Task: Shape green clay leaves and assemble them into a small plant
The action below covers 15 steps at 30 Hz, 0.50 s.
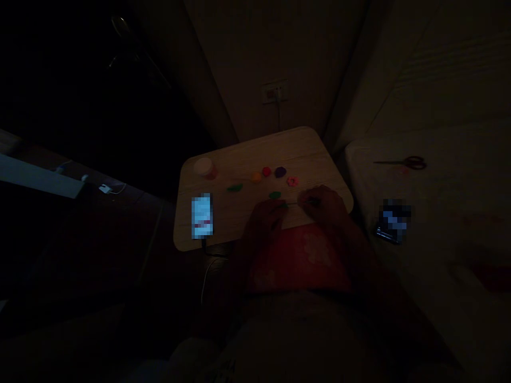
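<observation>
The scene is very dark. At the near edge of a small wooden table (223,207), my left hand (265,214) has its fingers closed around a small green piece (283,205). My right hand (325,205) is closed on a thin stick-like tool (293,203), whose end points left towards the green piece. Just beyond the hands lie a green leaf-shaped piece (275,195) and a pink flower-shaped ring (293,181). Farther back are a purple lump (280,172), a red ball (266,172) and an orange lump (256,177). Another green leaf shape (235,188) lies to the left.
A lidded jar (205,168) stands at the table's back left, behind a lit phone (202,217) with a cable. On the pale surface to the right are scissors (411,163) and another device (393,221). A wall socket (274,92) holds a plug.
</observation>
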{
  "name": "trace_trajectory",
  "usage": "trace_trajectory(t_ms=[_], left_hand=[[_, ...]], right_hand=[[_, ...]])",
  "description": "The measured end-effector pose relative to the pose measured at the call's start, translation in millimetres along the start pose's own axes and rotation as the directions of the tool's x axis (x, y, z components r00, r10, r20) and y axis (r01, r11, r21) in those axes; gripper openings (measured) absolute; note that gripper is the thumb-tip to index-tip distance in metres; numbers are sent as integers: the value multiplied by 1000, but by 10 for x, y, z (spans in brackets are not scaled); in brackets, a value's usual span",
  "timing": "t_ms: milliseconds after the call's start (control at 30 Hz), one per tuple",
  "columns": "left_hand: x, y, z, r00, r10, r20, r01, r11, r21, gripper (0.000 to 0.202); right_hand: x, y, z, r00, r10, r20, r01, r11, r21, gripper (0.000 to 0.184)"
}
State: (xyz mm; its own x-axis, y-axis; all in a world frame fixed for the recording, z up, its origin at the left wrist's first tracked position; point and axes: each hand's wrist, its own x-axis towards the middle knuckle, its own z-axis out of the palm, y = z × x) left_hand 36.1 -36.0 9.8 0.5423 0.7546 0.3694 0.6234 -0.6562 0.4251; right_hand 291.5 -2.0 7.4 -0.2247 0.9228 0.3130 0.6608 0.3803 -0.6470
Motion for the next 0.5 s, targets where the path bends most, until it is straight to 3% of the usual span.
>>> trace_trajectory(t_ms=[233, 500], left_hand=[[-2, -5, -2, 1000, -6, 17, 6, 1000, -2, 39], [-18, -13, 1, 1000, -6, 19, 6, 1000, -22, 39]], right_hand=[[25, -38, 62, 980, -199, 5, 197, 975, 104, 17], [4, -48, 100, 990, -134, 38, 135, 991, -21, 15]])
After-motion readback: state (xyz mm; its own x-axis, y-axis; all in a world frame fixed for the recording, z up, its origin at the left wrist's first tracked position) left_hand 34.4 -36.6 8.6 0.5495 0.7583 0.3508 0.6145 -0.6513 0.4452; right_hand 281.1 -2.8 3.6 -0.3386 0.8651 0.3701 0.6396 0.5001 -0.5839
